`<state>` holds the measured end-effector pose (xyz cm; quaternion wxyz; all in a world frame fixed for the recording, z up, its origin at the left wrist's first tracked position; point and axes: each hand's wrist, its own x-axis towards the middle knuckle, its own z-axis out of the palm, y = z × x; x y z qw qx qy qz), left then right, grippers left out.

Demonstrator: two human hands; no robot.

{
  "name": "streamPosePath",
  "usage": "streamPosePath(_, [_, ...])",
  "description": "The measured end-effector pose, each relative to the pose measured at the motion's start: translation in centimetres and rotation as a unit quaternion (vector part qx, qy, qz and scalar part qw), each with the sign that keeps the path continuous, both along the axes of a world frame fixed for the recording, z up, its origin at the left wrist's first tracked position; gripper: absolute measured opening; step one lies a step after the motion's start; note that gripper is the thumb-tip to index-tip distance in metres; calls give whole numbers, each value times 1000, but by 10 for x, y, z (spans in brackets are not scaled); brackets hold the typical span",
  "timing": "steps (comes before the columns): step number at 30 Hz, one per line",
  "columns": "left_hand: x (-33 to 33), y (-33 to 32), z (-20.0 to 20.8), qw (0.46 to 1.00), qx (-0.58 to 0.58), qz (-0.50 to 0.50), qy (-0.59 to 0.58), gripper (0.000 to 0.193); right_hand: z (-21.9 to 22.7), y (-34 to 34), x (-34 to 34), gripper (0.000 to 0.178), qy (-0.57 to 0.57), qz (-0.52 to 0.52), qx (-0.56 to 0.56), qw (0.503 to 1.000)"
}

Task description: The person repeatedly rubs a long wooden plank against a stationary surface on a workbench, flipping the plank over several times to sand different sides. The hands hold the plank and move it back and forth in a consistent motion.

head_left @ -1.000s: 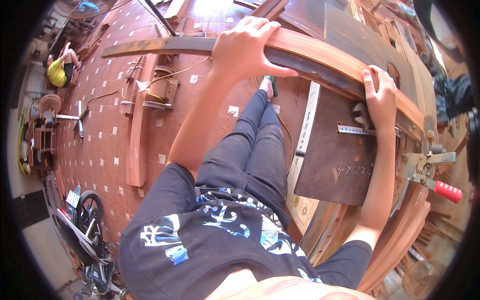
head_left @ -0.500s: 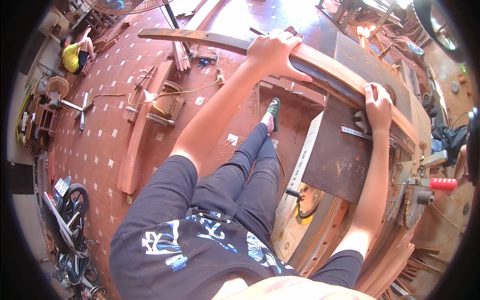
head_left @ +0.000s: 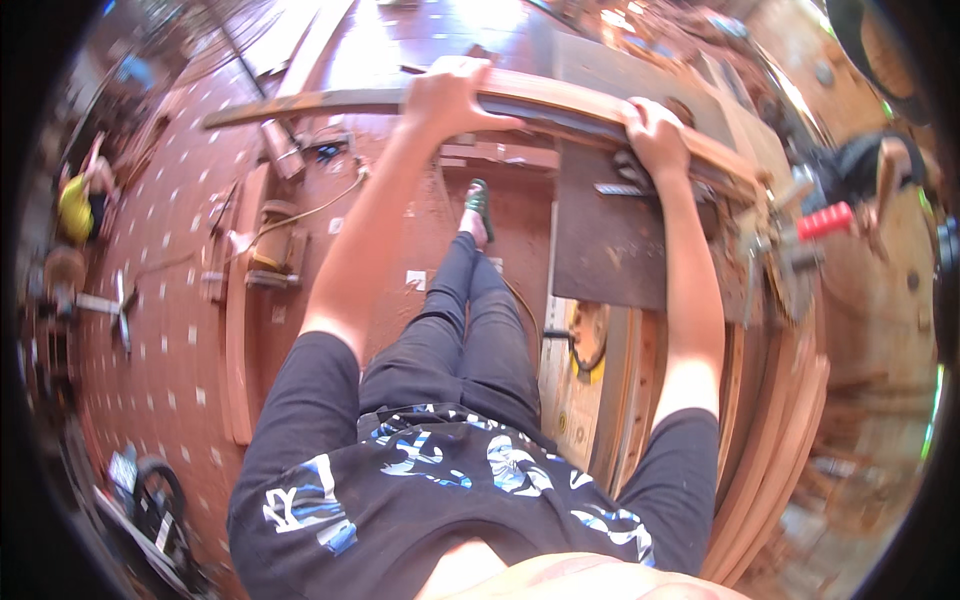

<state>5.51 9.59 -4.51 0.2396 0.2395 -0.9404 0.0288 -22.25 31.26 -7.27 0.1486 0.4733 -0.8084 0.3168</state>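
The left hand (head_left: 447, 100) and right hand (head_left: 657, 138) both grip the plank (head_left: 560, 94), which lies across the dark table (head_left: 605, 250) beside a longer bar (head_left: 330, 103) jutting over red tiled floor (head_left: 180, 350) (a blurred motorbike (head_left: 145, 528) stands left).

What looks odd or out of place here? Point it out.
The green sandal on the person's foot, left of the dark tabletop: such open footwear seems odd around lumber like the reddish board in hand.
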Motion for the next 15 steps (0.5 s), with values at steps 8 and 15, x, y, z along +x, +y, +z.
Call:
streamPosePath(8, [15,7,0,999,35,20,-19,107,14,15,24,44,-5,0,90,996])
streamPosePath(15, [30,16,10,999,18,4,-26,97,36,34,35,66,-17,85,213,973])
